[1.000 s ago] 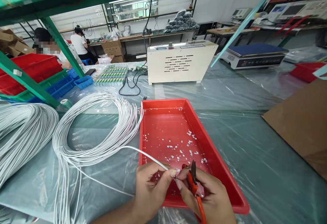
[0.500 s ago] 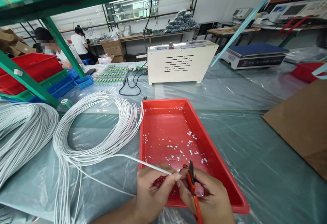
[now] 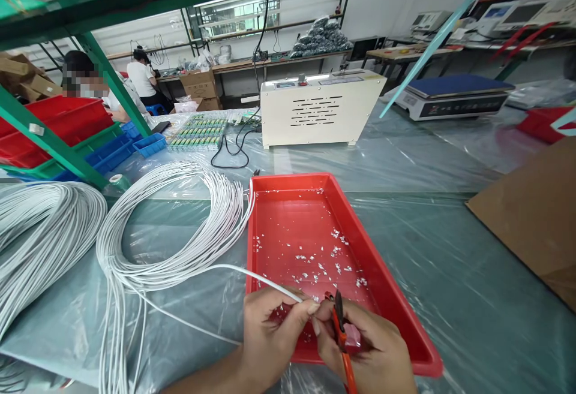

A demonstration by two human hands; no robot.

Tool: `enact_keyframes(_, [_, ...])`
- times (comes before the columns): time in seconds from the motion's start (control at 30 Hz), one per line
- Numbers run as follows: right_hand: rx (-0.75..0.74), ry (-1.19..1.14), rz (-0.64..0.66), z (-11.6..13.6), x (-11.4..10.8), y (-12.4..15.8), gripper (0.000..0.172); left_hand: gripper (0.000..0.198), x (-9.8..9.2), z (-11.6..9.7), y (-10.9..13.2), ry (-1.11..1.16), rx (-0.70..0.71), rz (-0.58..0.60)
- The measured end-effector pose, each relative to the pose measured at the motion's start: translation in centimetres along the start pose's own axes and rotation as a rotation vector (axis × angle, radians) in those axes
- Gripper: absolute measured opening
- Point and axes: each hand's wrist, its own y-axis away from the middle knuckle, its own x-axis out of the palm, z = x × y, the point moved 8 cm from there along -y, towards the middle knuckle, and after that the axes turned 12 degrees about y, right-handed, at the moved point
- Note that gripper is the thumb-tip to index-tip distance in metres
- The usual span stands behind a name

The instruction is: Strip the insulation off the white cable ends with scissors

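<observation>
My left hand (image 3: 274, 334) pinches a white cable (image 3: 265, 280) near its end, over the front part of a red tray (image 3: 292, 232). The cable runs left to a large coil of white cables (image 3: 157, 274). My right hand (image 3: 364, 346) is closed around orange-handled cutters (image 3: 341, 334), whose dark jaws point up and away. Its thumb and forefinger meet the left fingertips at the cable end, which they hide. A pinkish piece (image 3: 352, 337) shows within the right hand. White scraps are scattered over the tray floor.
Another cable bundle (image 3: 45, 232) lies far left. Behind the tray stand a cream machine (image 3: 319, 112) and a blue-topped scale (image 3: 454, 97). A cardboard box (image 3: 535, 214) is at right. Bins (image 3: 58, 124) stack behind the green shelf post (image 3: 114, 85). Two people sit further back.
The view has shifted slightly. Both hands keep their hold at the cable end, with the cutters still in the right; the cable bows up a little more near the coil.
</observation>
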Motion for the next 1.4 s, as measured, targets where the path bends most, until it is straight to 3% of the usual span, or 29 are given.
enact_keyframes(0.17, [0.067, -0.05, 0.015, -0.5, -0.3, -0.2, 0.008, 0.014, -0.4, 0.8, 0.0, 0.05, -0.056, -0.034])
enact_keyframes(0.5, [-0.021, 0.014, 0.037, 0.0, -0.1, -0.2, 0.008, 0.012, 0.2, -0.1, 0.0, 0.047, 0.029, -0.001])
enact_keyframes(1.03, [-0.062, 0.189, 0.047, 0.4, -0.2, 0.3, 0.011, 0.009, 1.2, -4.1, 0.8, -0.285, 0.519, 0.056])
enact_keyframes(1.4, [-0.008, 0.161, 0.07, 0.0, 0.0, 0.1, 0.012, 0.012, 1.2, -3.0, 0.6, -0.201, 0.359, 0.057])
